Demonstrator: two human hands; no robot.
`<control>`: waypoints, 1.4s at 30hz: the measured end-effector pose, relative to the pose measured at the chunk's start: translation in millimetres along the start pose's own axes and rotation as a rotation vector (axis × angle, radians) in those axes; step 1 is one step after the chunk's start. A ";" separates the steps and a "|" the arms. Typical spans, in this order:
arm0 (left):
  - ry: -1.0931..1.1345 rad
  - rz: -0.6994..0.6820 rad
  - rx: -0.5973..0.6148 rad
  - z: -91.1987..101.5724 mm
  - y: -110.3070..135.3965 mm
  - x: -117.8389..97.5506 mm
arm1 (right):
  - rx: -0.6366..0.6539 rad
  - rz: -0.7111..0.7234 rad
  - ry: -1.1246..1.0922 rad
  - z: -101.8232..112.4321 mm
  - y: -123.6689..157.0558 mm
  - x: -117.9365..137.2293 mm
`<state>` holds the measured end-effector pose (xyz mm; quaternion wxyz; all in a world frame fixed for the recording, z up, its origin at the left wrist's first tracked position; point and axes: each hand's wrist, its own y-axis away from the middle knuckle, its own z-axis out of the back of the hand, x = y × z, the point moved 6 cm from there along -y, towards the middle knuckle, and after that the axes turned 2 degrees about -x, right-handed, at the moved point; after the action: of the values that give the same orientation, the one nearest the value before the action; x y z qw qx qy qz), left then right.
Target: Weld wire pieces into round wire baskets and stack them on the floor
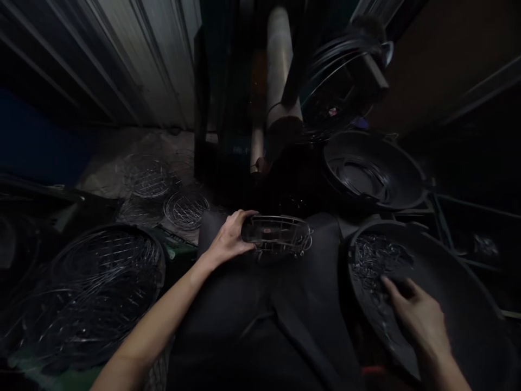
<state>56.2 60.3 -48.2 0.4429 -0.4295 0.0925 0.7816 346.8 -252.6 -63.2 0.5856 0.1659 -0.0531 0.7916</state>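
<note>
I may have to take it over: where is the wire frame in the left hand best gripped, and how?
Probably pinch the upper rim of the wire frame near its right end, coming from the person's right. The left hand holds the left end, leaving that stretch of wire free; small bits jutting from the right tip and underside look worth avoiding.

Right hand point(425, 315) blurred; small metal pieces point(376, 258) indistinct.

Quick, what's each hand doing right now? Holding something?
Left hand: closed, holding a round metal wire frame by its edge.
Right hand: half-curled at small shiny metal pieces in a wide black basin; can't tell if it holds any.
</note>
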 end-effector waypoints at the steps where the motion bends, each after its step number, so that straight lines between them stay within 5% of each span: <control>1: -0.029 -0.020 -0.010 2.4 -4.3 -6.0 | -0.003 0.024 -0.160 9.6 10.9 30.0; 3: -0.111 -0.059 -0.018 6.6 -13.5 -18.8 | 0.100 0.155 -0.515 16.3 33.8 102.9; 6: -0.249 -0.120 -0.028 12.4 -25.3 -36.4 | 0.409 0.304 -0.779 -2.7 60.9 201.2; 8: -0.338 -0.151 -0.033 16.1 -29.8 -44.0 | 0.484 0.350 -0.824 -19.2 67.2 240.7; 10: -0.419 -0.145 -0.039 20.3 -32.2 -45.4 | 0.424 0.405 -0.806 -30.4 66.4 262.5; 14: -0.517 -0.090 -0.035 27.3 -34.4 -34.7 | 0.253 0.512 -0.774 -38.2 66.3 284.0; 29: -0.496 -0.083 -0.113 36.9 -45.9 -3.9 | 0.049 0.650 -0.713 -45.4 65.9 315.2; 42: -0.440 -0.090 -0.144 42.6 -51.4 1.2 | 0.008 0.687 -0.667 -38.7 63.0 325.3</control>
<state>70.5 113.7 -10.9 0.4549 -0.2829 -0.0813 0.8405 195.3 34.6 13.0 0.2407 0.3860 -0.2870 0.8430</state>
